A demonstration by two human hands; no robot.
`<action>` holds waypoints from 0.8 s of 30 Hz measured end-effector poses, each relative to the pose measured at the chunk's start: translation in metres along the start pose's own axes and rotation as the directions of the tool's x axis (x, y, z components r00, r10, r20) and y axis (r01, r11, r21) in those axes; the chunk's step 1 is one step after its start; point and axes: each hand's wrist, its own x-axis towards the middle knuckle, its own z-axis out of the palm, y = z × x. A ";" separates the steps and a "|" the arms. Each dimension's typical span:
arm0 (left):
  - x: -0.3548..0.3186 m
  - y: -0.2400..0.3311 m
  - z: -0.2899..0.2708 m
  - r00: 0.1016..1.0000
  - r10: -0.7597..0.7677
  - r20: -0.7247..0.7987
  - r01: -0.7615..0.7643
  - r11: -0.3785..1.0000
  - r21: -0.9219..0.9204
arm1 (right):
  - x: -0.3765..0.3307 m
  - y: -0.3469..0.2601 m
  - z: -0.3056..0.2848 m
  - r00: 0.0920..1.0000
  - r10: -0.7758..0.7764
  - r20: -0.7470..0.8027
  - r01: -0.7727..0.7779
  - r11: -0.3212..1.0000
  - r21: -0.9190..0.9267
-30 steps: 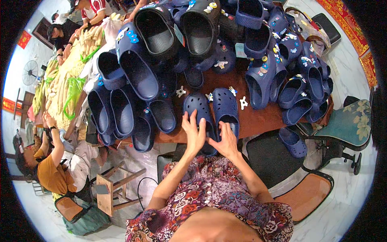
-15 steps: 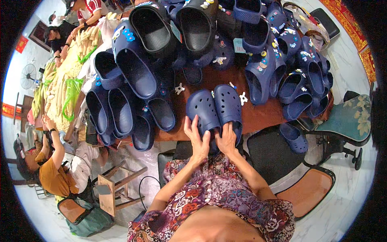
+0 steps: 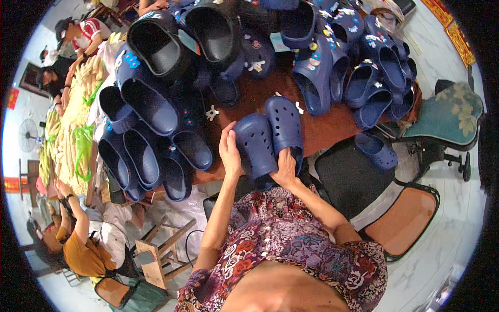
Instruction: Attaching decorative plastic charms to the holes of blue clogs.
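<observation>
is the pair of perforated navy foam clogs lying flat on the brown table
No, the pair of perforated navy foam clogs is held up, gripped by the left hand and right hand.

Beyond my fingers [image 3: 228, 136] the brown bench [image 3: 332, 122] carries heaps of navy clogs [image 3: 150, 106] left and right [image 3: 374, 78], with small white charms [image 3: 211, 113] on the bare wood between.
</observation>
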 end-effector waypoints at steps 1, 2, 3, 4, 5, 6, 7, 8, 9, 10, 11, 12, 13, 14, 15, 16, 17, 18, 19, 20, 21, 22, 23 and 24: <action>0.010 0.006 0.003 0.997 -0.039 0.065 0.045 0.995 -0.088 | -0.003 0.007 0.000 0.999 0.047 0.028 -0.047 0.999 0.000; 0.014 0.012 0.009 0.988 -0.074 0.137 0.097 0.980 -0.172 | -0.007 0.014 0.000 0.998 0.070 0.010 -0.069 0.997 -0.013; 0.010 0.018 0.016 0.938 -0.308 0.157 0.345 0.862 -0.372 | -0.011 0.021 0.001 0.999 0.047 0.006 -0.047 0.999 0.006; 0.017 -0.007 0.004 0.900 -0.345 0.267 0.436 0.702 -0.563 | -0.012 0.020 0.003 1.000 0.009 0.009 -0.010 0.999 0.035; 0.024 -0.010 0.007 0.922 -0.276 0.270 0.379 0.785 -0.491 | -0.017 0.027 0.002 0.999 0.040 -0.006 -0.039 0.997 0.060; 0.030 -0.010 0.012 0.941 -0.198 0.276 0.303 0.855 -0.421 | -0.017 0.028 -0.003 0.997 0.027 -0.069 -0.017 0.990 0.140; 0.034 -0.011 0.017 0.938 -0.190 0.291 0.296 0.875 -0.382 | -0.015 0.022 -0.016 0.995 0.029 -0.098 -0.009 0.981 0.196; 0.035 -0.009 0.024 0.934 -0.183 0.306 0.288 0.893 -0.345 | -0.014 0.016 -0.031 0.992 0.032 -0.126 0.001 0.968 0.249; 0.034 -0.008 0.035 0.953 -0.048 0.300 0.105 0.978 -0.178 | -0.015 0.016 -0.044 0.988 0.055 -0.148 -0.020 0.973 0.228; 0.036 -0.014 0.041 0.945 -0.043 0.323 0.107 0.977 -0.183 | -0.017 0.013 -0.056 0.979 0.064 -0.193 -0.014 0.967 0.253; 0.039 -0.025 0.046 0.924 0.146 0.354 -0.159 0.987 0.007 | -0.018 0.009 -0.066 0.970 0.071 -0.233 -0.003 0.960 0.281; 0.041 -0.036 0.048 0.853 0.318 0.413 -0.419 0.889 0.182 | -0.021 0.003 -0.077 0.948 0.176 -0.264 -0.088 0.945 0.314; 0.034 -0.031 0.064 0.829 0.295 0.475 -0.458 0.845 0.276 | -0.032 0.011 -0.084 0.939 0.193 -0.285 -0.104 0.949 0.297; 0.028 -0.033 0.074 0.831 0.248 0.497 -0.449 0.828 0.337 | -0.043 0.018 -0.085 0.878 0.346 -0.332 -0.136 0.844 0.519; 0.022 -0.035 0.080 0.814 0.278 0.510 -0.519 0.743 0.423 | -0.055 0.027 -0.085 0.803 0.494 -0.334 -0.125 0.688 0.715; 0.016 -0.036 0.088 0.791 0.306 0.530 -0.582 0.645 0.496 | -0.077 0.049 -0.082 0.731 0.539 -0.418 -0.086 0.681 0.727; 0.013 -0.037 0.089 0.800 0.330 0.502 -0.584 0.619 0.525 | -0.080 0.045 -0.092 0.666 0.589 -0.458 -0.212 0.738 0.641; 0.013 -0.038 0.092 0.795 0.335 0.506 -0.590 0.620 0.517 | -0.094 0.063 -0.096 0.602 0.610 -0.515 -0.316 0.775 0.548; 0.014 -0.040 0.094 0.806 0.325 0.494 -0.574 0.631 0.522 | -0.113 0.089 -0.095 0.492 0.663 -0.564 -0.363 0.746 0.559; 0.014 -0.041 0.093 0.821 0.313 0.478 -0.554 0.640 0.532 | -0.137 0.119 -0.094 0.357 0.770 -0.529 -0.504 0.635 0.585; 0.015 -0.042 0.093 0.828 0.324 0.458 -0.543 0.665 0.513 | -0.150 0.138 -0.093 0.247 0.756 -0.606 -0.522 0.631 0.574; 0.016 -0.048 0.086 0.835 0.323 0.446 -0.537 0.659 0.527 | -0.142 0.134 -0.105 0.197 0.749 -0.633 -0.646 0.585 0.491; 0.014 -0.047 0.086 0.832 0.335 0.442 -0.539 0.677 0.502 | -0.162 0.154 -0.119 0.181 0.785 -0.592 -0.775 0.485 0.405; 0.013 -0.044 0.090 0.827 0.350 0.440 -0.544 0.696 0.469 | -0.183 0.183 -0.127 0.147 0.747 -0.648 -0.787 0.485 0.381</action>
